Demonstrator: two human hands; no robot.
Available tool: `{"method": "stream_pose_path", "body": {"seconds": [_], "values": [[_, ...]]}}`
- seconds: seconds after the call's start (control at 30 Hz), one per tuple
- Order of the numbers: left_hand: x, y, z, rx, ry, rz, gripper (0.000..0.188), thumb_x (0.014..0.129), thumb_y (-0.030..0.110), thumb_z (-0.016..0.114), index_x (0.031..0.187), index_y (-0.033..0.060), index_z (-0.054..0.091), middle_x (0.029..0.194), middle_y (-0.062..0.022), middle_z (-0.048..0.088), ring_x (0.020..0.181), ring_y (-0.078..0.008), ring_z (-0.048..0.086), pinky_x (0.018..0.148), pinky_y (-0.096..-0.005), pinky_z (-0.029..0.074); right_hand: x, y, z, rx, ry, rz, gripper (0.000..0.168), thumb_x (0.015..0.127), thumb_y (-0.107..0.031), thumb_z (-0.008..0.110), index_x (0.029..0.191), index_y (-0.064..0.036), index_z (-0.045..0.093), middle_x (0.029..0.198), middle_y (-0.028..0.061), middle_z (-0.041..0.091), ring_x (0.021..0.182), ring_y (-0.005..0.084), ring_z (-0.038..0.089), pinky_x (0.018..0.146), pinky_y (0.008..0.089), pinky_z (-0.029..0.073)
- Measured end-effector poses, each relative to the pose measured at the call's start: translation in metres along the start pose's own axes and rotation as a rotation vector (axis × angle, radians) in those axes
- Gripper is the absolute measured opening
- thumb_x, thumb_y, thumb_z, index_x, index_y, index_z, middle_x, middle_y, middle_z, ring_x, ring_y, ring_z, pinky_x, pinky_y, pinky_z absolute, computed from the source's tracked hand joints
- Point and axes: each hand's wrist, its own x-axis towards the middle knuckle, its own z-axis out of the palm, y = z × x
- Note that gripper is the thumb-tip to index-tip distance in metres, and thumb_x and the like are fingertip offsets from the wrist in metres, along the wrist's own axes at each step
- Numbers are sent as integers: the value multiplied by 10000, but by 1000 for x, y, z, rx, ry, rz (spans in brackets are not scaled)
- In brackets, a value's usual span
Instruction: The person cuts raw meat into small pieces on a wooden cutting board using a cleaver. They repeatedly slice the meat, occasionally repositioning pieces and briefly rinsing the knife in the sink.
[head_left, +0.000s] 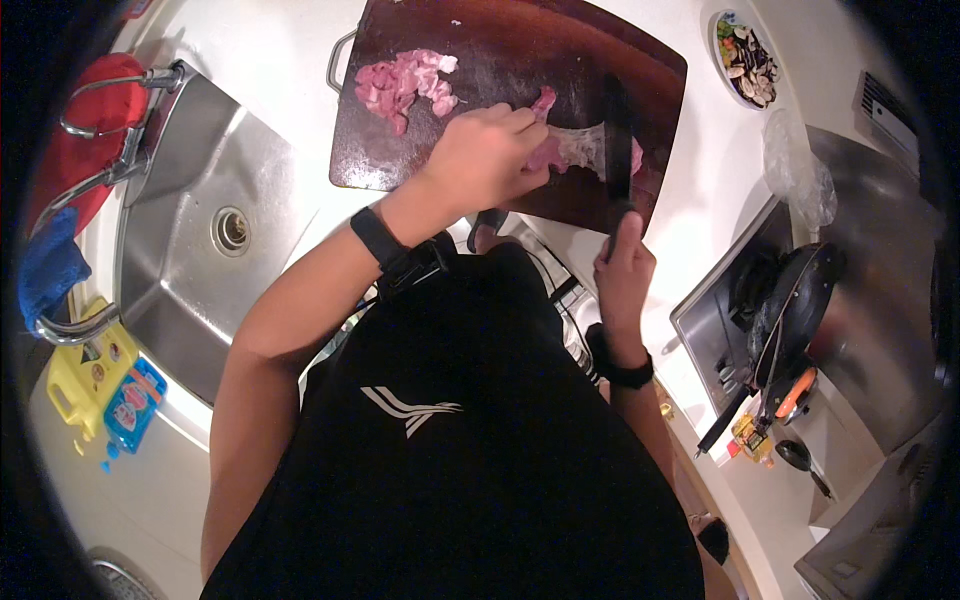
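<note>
A dark wooden cutting board (487, 45) with a metal handle lies before me on the counter. My left hand (487, 154) grips a piece of raw meat (547, 150) near the board's middle. From that piece a pale, stretched membrane (585, 146) runs to the right, under the blade. My right hand (626, 270) is closed around the handle of a black-bladed kitchen knife (619, 150). The blade lies across the meat and hides part of it; a pink bit shows on its right side. A pile of cut raw meat (405, 82) rests on the board's left.
Left of the board is a stainless steel sink (195, 262) with a chrome faucet (82, 187). Yellow (90, 367) and blue bottles (133, 405) stand beside it. At right are a plate of sliced eggplant (746, 64), a clear plastic bag (799, 172) and a black wok (795, 307) on the stove.
</note>
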Motion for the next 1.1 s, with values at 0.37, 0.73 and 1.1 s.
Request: {"method": "stream_pose_path", "body": {"seconds": [0.37,0.73,1.1], "values": [[14,13,-14,114,48,60,457,669,210,778,1084,63,654,1056,-71,601,1024,-290,574,867,-420,492,2,14,-16,104,-31,107,667,999,-622,400,621,-76,465,467,-17,364,371,91,338,382,243,245],[38,27,16,231,-349,139,334,786,171,680,1088,37,634,1020,-96,622,984,-292,620,860,-403,516,-12,-8,-16,144,-62,66,676,1005,-610,411,588,-79,442,497,-26,399,408,73,373,399,245,266],[38,18,13,379,-406,405,218,774,123,596,957,27,664,920,-102,645,881,-254,654,784,-373,537,-8,-3,6,-303,26,-185,538,968,-473,563,751,13,638,691,268,636,697,421,665,601,450,503]]}}
